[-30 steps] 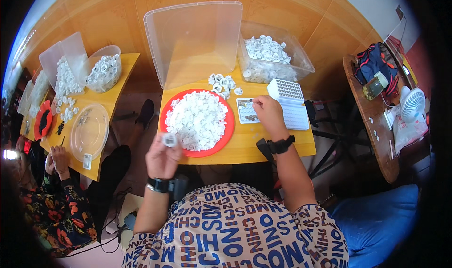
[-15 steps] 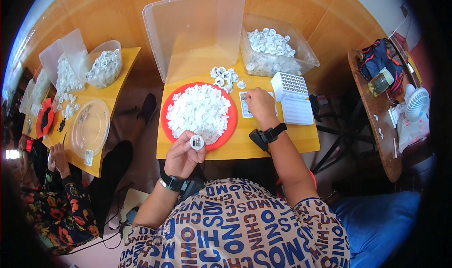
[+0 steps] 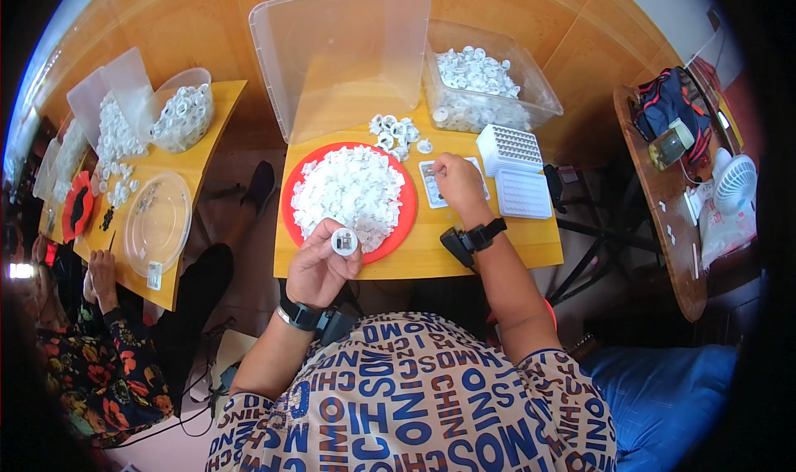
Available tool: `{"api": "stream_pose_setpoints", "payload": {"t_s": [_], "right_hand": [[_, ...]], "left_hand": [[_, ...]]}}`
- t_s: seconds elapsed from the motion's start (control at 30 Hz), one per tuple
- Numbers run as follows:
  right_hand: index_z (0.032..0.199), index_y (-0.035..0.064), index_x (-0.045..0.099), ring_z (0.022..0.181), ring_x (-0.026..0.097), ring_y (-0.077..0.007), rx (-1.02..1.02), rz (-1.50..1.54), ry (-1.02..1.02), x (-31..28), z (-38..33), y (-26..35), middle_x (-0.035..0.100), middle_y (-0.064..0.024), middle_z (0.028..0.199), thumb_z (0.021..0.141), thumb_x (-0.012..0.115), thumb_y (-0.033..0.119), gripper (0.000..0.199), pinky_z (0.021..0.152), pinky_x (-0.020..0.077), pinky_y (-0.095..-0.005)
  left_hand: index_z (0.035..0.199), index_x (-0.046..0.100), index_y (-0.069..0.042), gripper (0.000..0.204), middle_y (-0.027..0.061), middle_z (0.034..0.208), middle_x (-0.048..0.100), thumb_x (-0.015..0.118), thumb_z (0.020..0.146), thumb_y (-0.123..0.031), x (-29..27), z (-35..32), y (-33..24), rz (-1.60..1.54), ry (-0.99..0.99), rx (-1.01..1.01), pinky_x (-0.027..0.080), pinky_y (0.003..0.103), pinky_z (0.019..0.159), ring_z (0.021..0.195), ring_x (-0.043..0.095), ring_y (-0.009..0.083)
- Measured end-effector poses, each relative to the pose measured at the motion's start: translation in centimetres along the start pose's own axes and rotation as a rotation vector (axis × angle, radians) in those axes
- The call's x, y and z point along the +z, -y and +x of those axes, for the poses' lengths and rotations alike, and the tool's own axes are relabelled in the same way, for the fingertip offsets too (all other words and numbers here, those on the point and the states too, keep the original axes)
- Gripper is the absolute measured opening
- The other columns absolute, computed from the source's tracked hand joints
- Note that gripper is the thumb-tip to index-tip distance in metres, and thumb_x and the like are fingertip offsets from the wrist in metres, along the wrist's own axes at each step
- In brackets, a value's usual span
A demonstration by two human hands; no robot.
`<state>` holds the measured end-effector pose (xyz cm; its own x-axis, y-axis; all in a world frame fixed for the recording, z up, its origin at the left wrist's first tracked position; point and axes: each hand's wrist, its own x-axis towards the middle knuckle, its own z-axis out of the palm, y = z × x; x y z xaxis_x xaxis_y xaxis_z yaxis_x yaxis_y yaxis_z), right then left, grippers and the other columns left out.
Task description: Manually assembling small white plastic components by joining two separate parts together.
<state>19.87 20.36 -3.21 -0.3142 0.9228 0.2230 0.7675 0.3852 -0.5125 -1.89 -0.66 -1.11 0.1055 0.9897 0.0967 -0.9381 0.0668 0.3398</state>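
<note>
My left hand (image 3: 319,266) is closed on a small round white plastic part (image 3: 344,242) with dark and metallic bits in its face, held up at the near edge of a red round tray (image 3: 409,215). A heap of small white pieces (image 3: 347,192) fills that tray. To the right, my right hand (image 3: 461,183) has its fingers pinched together over a flat white tray (image 3: 431,192) with small metallic bits; whatever the fingertips hold is too small to make out. Several white ring-shaped parts (image 3: 393,134) lie loose beyond the red tray.
A stack of white slotted trays (image 3: 512,150) and a single white tray (image 3: 524,195) stand at the right. Behind is a clear bin (image 3: 497,111) of white parts beside an upright clear lid (image 3: 340,58). At left, another person's hands (image 3: 101,281) rest at a neighbouring table (image 3: 211,136).
My left hand has risen slightly with the round part, its face still turned up. My right hand has barely moved over the flat tray.
</note>
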Motion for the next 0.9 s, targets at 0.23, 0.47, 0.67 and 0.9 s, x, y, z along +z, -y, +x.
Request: {"api": "stream_pose_setpoints", "payload": {"t_s": [0.23, 0.47, 0.67, 0.9], "right_hand": [[0.087, 0.0018, 0.063, 0.070, 0.063, -0.0215, 0.016, 0.364, -0.105, -3.2, -1.7, 2.9, 0.066, -0.0112, 0.081, 0.077, 0.063, 0.000, 0.010, 0.063, 0.0494, -0.0321], [0.086, -0.0007, 0.061, 0.072, 0.063, -0.0122, -0.101, 1.085, 0.010, -7.9, -7.7, 11.9, 0.064, -0.0065, 0.080, 0.080, 0.066, -0.001, 0.008, 0.066, 0.0490, -0.0253], [0.089, 0.0015, 0.062, 0.075, 0.064, -0.0192, -0.471, 0.755, -0.149, -7.8, -9.9, 13.9, 0.064, -0.0088, 0.085, 0.078, 0.067, -0.005, 0.013, 0.066, 0.0502, -0.0274], [0.088, 0.0038, 0.061, 0.072, 0.063, -0.0259, -0.561, 0.626, -0.278, -7.0, -10.6, 14.3, 0.063, -0.0100, 0.082, 0.075, 0.067, -0.006, 0.018, 0.062, 0.0508, -0.0316]], "left_hand": [[0.103, 0.052, -0.004, 0.014, 0.0146, 0.095, 0.063, 0.055, 0.093, -0.014, 1.4, 0.3, -0.1, 0.040, -0.018, 0.003, 0.051, 0.030, 0.070, 0.083, 0.063, 0.0229], [0.104, 0.049, -0.004, 0.016, 0.0142, 0.091, 0.062, 0.053, 0.094, -0.015, 3.6, 1.5, 0.5, 0.182, 0.065, 0.004, 0.050, 0.030, 0.067, 0.076, 0.061, 0.0216], [0.104, 0.048, -0.002, 0.019, 0.0145, 0.089, 0.061, 0.054, 0.093, -0.016, 5.4, 1.9, 1.1, 0.241, 0.069, 0.020, 0.049, 0.029, 0.066, 0.071, 0.060, 0.0214], [0.103, 0.049, -0.002, 0.020, 0.0127, 0.087, 0.061, 0.056, 0.093, -0.017, 5.4, 1.3, 1.3, 0.302, 0.003, 0.033, 0.049, 0.028, 0.067, 0.072, 0.061, 0.0201]]}}
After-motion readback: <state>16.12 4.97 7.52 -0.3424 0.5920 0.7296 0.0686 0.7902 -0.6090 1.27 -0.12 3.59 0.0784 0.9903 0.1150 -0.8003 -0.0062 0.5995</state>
